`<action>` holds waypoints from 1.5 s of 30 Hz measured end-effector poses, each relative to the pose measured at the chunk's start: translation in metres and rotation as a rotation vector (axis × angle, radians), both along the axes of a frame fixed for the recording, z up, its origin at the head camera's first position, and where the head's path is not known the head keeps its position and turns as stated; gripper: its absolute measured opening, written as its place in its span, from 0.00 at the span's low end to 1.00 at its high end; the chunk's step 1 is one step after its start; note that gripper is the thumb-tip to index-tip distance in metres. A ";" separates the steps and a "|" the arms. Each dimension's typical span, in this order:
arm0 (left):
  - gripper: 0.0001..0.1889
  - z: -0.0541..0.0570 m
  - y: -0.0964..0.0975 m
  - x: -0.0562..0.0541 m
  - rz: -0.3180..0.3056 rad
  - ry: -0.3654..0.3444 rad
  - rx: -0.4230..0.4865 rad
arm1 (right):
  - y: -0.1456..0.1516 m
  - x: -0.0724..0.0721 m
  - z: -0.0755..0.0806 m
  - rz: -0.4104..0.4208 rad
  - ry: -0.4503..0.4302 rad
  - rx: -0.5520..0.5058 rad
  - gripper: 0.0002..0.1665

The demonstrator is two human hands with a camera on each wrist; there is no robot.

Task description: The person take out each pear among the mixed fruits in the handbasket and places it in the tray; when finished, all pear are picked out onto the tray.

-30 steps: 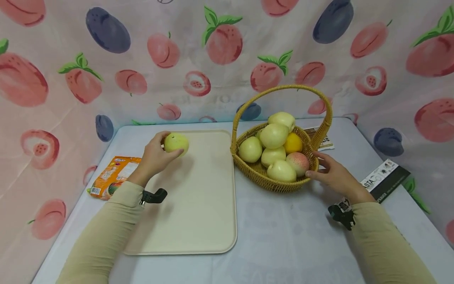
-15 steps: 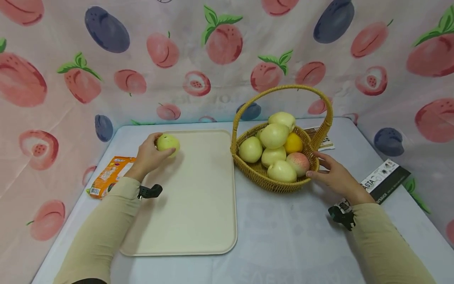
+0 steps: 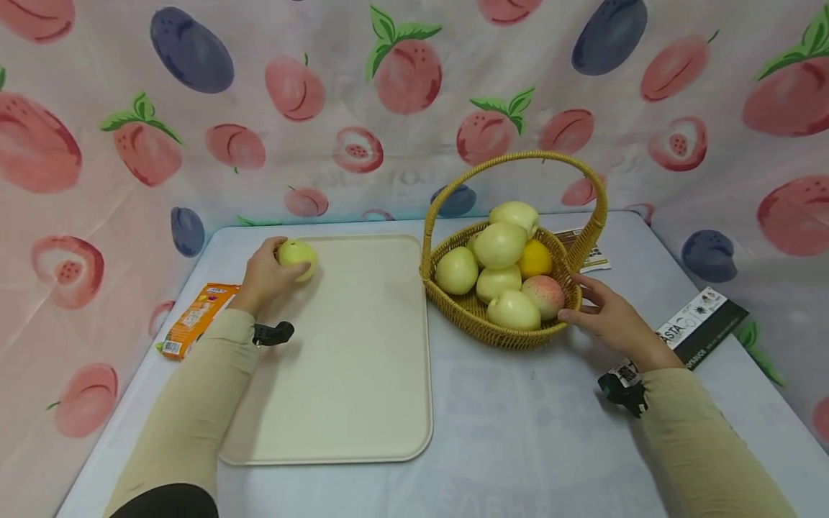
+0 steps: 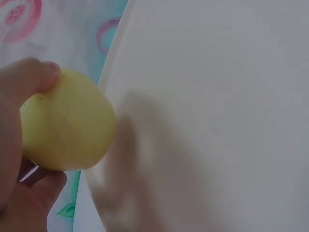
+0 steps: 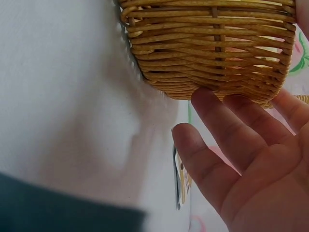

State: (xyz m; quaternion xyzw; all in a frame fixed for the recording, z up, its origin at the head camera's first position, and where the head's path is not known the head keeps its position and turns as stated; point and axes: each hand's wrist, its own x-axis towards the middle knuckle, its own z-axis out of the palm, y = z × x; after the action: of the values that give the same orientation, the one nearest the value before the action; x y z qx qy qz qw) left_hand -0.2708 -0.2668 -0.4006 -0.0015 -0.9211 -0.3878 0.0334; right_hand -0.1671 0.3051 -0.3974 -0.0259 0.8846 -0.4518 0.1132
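In the head view my left hand (image 3: 264, 277) holds a yellow-green apple (image 3: 298, 259) over the far left corner of a cream tray (image 3: 350, 374). The left wrist view shows the thumb across one side of the apple (image 4: 70, 125) and fingers curled beneath; its shadow falls on the tray. My right hand (image 3: 612, 316) grips the right side of a wicker basket (image 3: 488, 334), thumb at the rim. From the right wrist camera, several fingertips rest against the woven wall (image 5: 207, 58). Inside the basket lie several pale green fruits (image 3: 501, 245), an orange (image 3: 535, 259) and a peach (image 3: 544, 296).
An orange snack packet (image 3: 197, 316) lies left of the tray, partly behind the left forearm. A black-and-white box (image 3: 702, 327) lies at right beyond the right wrist. Another packet (image 3: 599, 261) shows behind the basket, whose tall handle (image 3: 512, 160) arches over the fruit.
My left hand has carried the apple leftward and slightly back across the tray's far end, covering more of the snack packet. The right hand and basket have stayed in place.
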 end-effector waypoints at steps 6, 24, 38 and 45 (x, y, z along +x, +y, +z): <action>0.43 -0.004 -0.003 -0.007 0.024 -0.029 -0.015 | 0.000 0.001 -0.001 -0.007 -0.007 0.006 0.58; 0.45 -0.006 -0.011 -0.017 0.127 -0.151 0.145 | 0.003 -0.003 0.000 0.000 -0.012 0.000 0.58; 0.40 -0.003 -0.011 -0.023 0.154 -0.056 0.098 | 0.002 -0.001 -0.002 -0.006 -0.018 -0.014 0.57; 0.37 -0.009 -0.008 -0.027 0.219 -0.018 0.135 | 0.001 0.000 0.000 -0.019 -0.027 -0.014 0.58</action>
State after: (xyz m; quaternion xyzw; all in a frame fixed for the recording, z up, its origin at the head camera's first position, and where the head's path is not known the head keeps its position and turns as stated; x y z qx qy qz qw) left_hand -0.2975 -0.2750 -0.4096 0.1051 -0.8877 -0.4432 0.0673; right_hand -0.1667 0.3057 -0.3976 -0.0121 0.8800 -0.4593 0.1204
